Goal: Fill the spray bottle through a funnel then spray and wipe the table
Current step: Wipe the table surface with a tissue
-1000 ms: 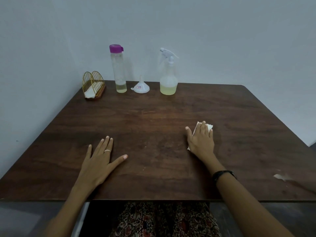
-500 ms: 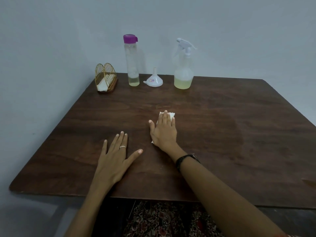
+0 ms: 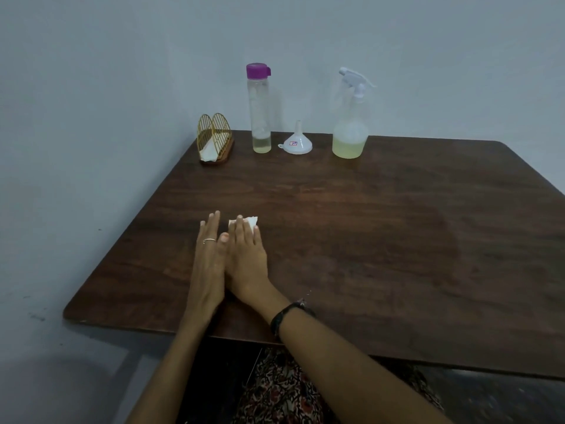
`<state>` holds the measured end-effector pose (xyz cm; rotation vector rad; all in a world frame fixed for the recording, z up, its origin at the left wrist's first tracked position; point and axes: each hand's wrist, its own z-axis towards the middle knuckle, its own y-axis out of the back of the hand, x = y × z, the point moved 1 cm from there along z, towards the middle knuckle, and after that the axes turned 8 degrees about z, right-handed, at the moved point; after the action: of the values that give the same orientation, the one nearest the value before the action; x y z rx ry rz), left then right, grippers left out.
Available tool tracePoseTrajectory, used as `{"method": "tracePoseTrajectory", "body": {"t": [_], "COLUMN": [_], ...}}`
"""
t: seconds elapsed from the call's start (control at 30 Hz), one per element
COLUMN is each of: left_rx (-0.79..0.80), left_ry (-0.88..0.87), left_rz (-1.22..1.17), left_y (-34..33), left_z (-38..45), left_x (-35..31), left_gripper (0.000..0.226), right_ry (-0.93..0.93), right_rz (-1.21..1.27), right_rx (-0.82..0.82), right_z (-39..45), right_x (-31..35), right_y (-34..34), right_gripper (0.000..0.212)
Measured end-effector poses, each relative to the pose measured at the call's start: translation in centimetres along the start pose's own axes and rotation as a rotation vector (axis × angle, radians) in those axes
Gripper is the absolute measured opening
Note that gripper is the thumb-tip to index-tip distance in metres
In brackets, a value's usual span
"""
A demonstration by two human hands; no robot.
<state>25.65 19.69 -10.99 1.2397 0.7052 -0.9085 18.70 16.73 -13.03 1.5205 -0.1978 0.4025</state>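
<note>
My right hand (image 3: 247, 258) lies flat on a white tissue (image 3: 251, 222), pressing it onto the dark wooden table (image 3: 382, 240); only the tissue's far edge shows past my fingers. My left hand (image 3: 209, 258) rests flat on the table with fingers together, touching the right hand's left side, and holds nothing. At the back edge stand a clear spray bottle (image 3: 350, 123) with yellowish liquid in its lower part, a white funnel (image 3: 297, 143) set mouth down, and a tall clear bottle (image 3: 260, 108) with a purple cap and a little liquid.
A gold wire napkin holder (image 3: 215, 139) with a white napkin stands at the back left corner. A plain wall runs behind and to the left of the table. The table's near edge lies just behind my wrists, above my patterned lap.
My right hand has slid the tissue leftward across the table until it meets my left hand. The left hand's fingers have drawn together. The view has turned left.
</note>
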Motion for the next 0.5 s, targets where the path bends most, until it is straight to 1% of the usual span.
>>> {"method": "tracePoseTrajectory", "body": {"t": [0.07,0.2,0.27,0.3,0.37,0.43,0.5], "left_rx": [0.000,0.034,0.060,0.082,0.120,0.164,0.217], "left_ry": [0.039,0.025,-0.007,-0.029,-0.062,-0.094,-0.151], "left_rz": [-0.058,-0.018,-0.008,0.019,0.142,0.308,0.430], "left_y": [0.0,0.0,0.0,-0.1,-0.5,-0.8,-1.2], "left_z": [-0.1,-0.5,-0.9,-0.9,-0.6,-0.4,-0.7], "left_x": [-0.2,-0.4,-0.1,0.3,0.9,1.3,1.4], "left_gripper": [0.064,0.067,0.073,0.072,0.071,0.076,0.076], "right_ry": [0.028,0.034,0.021,0.014,0.014,0.014,-0.003], "right_rz": [-0.013,-0.100,-0.080,-0.063,-0.028,-0.001,0.012], "right_rx": [-0.014,0.021,0.019,0.018,0.014,0.015,-0.001], "right_z": [-1.2,-3.8,-4.8,-5.3,-6.4,-7.2,-7.5], "right_x": [0.7,1.3,1.2,1.0,0.5,-0.3,-1.2], "right_y": [-0.3,-0.3,-0.1,0.0,0.5,1.1,1.9], "right_gripper": [0.067,0.089,0.089,0.087,0.082,0.078,0.075]}}
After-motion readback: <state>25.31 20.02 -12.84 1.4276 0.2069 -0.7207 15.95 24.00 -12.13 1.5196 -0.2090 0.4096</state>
